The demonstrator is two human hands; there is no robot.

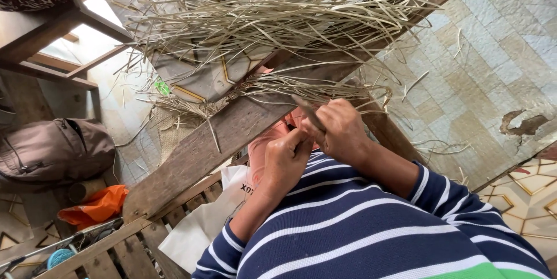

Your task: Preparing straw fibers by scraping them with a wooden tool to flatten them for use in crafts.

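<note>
Strip [308, 112] of dry reed sits just right of frame centre, pinched in both fists, long axis running up-left toward the wooden plank [232, 128]. Right hand [342, 131] clamps nearer the free tip; left hand [285, 160] grips just below, hands touching. Loose reed pile [272, 18] lies above.

A brown bag [53, 151] lies at the left edge, with orange cloth [96, 204] just below it. A white bag [203, 224] sits at lower centre. Pale tiles [493, 52] fill the right side.
</note>
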